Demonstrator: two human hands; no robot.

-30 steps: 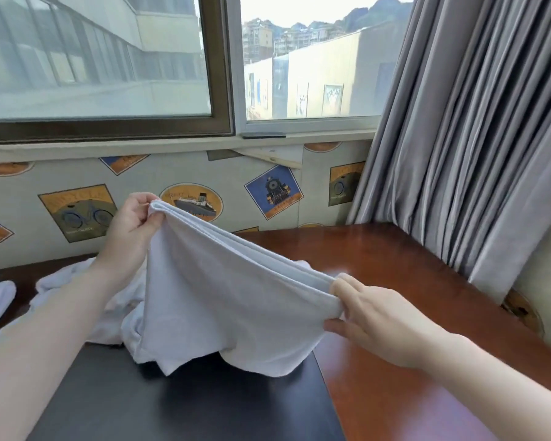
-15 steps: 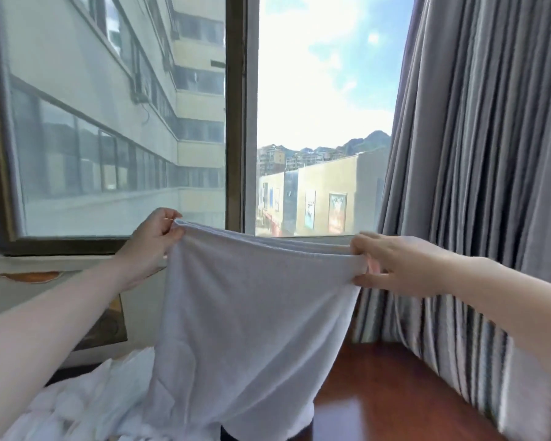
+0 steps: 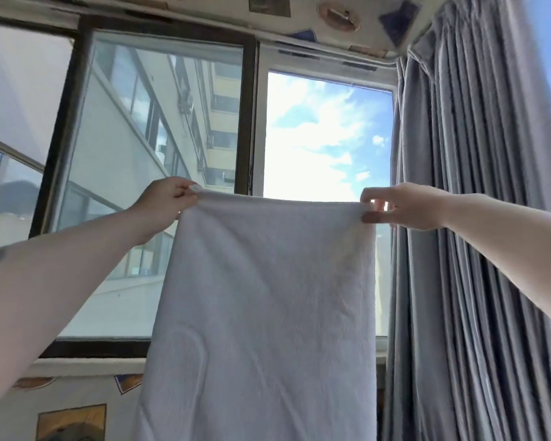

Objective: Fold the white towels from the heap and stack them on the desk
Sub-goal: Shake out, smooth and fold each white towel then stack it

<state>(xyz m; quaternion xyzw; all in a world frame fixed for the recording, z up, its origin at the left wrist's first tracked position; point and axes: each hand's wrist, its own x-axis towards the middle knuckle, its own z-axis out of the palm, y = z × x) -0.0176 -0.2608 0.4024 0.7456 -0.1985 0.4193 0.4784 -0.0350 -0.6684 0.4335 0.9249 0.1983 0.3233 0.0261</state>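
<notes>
We have the white towel (image 3: pixel 261 313) held up in front of the window (image 3: pixel 159 154), hanging straight down and out of view at the bottom. Our left hand (image 3: pixel 166 203) pinches its top left corner; our right hand (image 3: pixel 404 208) pinches the top right corner between thumb and fingertips. Both grips look shallow, so a corner could slip. The desk and heap are out of view, so we may lower the towel blind and bunch it.

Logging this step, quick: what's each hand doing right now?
Left hand: pinching the top left corner of the white towel.
Right hand: pinching the towel's top right corner.
</notes>
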